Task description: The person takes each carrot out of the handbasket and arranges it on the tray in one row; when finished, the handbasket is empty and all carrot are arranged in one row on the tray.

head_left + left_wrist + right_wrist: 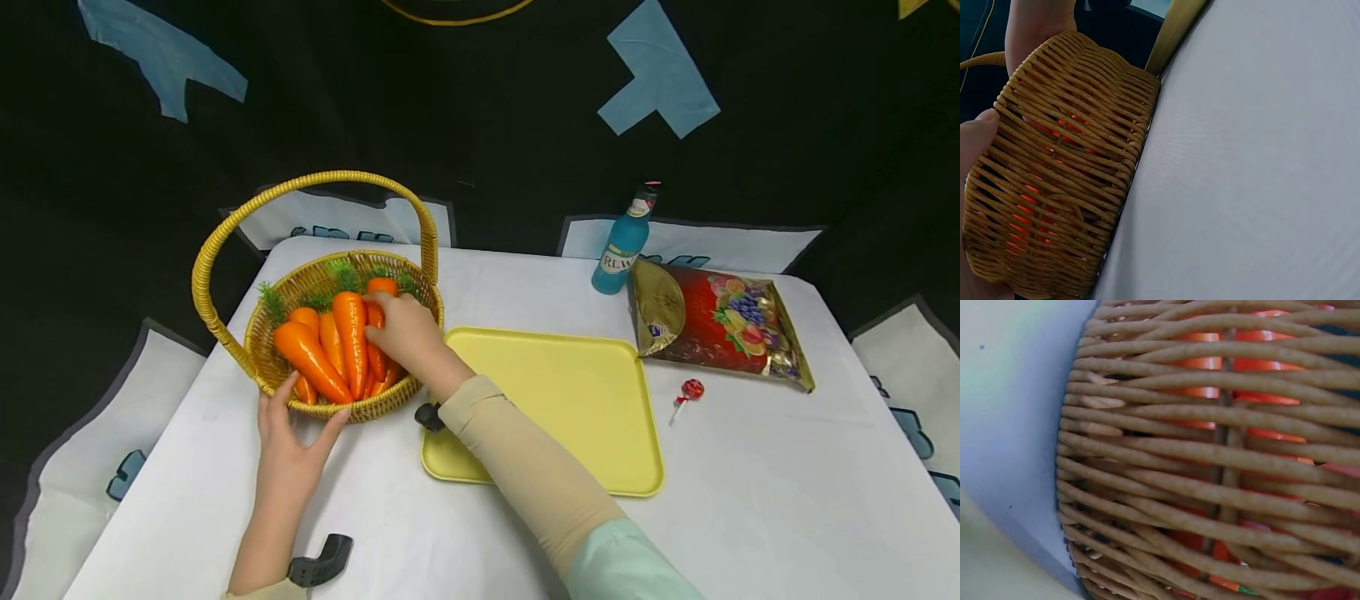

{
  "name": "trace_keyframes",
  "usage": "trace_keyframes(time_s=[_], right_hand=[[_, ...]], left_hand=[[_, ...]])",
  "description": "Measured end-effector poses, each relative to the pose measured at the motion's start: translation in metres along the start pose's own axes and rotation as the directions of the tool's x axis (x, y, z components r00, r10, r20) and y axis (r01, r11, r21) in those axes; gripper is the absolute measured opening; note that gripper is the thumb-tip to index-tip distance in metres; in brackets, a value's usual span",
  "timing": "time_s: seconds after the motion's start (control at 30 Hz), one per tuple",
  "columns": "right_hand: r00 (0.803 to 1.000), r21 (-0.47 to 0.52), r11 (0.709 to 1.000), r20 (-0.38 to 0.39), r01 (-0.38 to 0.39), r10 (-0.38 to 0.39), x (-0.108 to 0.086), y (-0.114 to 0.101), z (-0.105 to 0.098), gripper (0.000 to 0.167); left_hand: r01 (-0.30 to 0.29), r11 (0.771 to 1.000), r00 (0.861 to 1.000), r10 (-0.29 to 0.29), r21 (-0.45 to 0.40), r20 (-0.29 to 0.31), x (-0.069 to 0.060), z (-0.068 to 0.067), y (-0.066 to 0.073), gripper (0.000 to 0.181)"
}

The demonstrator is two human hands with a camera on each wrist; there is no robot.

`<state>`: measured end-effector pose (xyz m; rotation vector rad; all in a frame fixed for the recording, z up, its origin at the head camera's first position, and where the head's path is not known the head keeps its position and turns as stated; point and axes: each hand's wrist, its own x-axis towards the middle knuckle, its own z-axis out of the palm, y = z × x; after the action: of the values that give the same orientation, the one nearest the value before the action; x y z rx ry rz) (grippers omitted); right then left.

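A yellow wicker basket (382, 406) with a tall arched handle stands at the table's left, filled with several orange toy carrots (309, 354) with green tops. My left hand (288, 454) holds its near side, thumb and fingers spread along the rim. The left wrist view shows the thumb at the edge of the woven wall (1066, 162). Reaching inside from the right, my right hand (408, 333) grips a carrot (376, 316) near the basket's right side; its fingertips are partly hidden. Weave fills most of the right wrist view, with orange (1194, 347) showing through the gaps.
A yellow tray (555, 408) lies right of the basket, under my right forearm. Behind it stand a blue bottle (624, 242) and a red and gold candy bag (720, 321). A red lollipop (692, 389) lies right of the tray. Dark cloth hangs behind the white table.
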<state>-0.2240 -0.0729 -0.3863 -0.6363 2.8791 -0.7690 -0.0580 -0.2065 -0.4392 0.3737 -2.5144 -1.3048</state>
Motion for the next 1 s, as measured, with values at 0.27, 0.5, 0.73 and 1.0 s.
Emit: trace_keyframes(time_s=[0.27, 0.5, 0.73, 1.0], right_hand=[[0.997, 0.287, 0.957, -0.062, 0.054, -0.038, -0.008, 0.004, -0.010, 0.047], [0.990, 0.585, 0.802, -0.129, 0.121, -0.055, -0.036, 0.007, -0.034, 0.047], [0.977, 0.709, 0.677, -0.197, 0.197, -0.078, -0.089, 0.036, -0.046, 0.047], [0.990, 0.724, 0.689, -0.108, 0.018, 0.087, -0.127, 0.074, -0.027, 0.046]], left_hand=[[-0.001, 1.000, 1.000, 0.001, 0.001, -0.018, -0.003, 0.001, -0.004, 0.087], [0.003, 1.000, 1.000, -0.002, 0.020, -0.024, -0.003, 0.000, -0.004, 0.087], [0.006, 1.000, 1.000, -0.006, 0.006, -0.006, 0.000, 0.002, -0.003, 0.087], [-0.002, 1.000, 1.000, 0.002, -0.010, 0.004, 0.000, 0.003, -0.003, 0.086]])
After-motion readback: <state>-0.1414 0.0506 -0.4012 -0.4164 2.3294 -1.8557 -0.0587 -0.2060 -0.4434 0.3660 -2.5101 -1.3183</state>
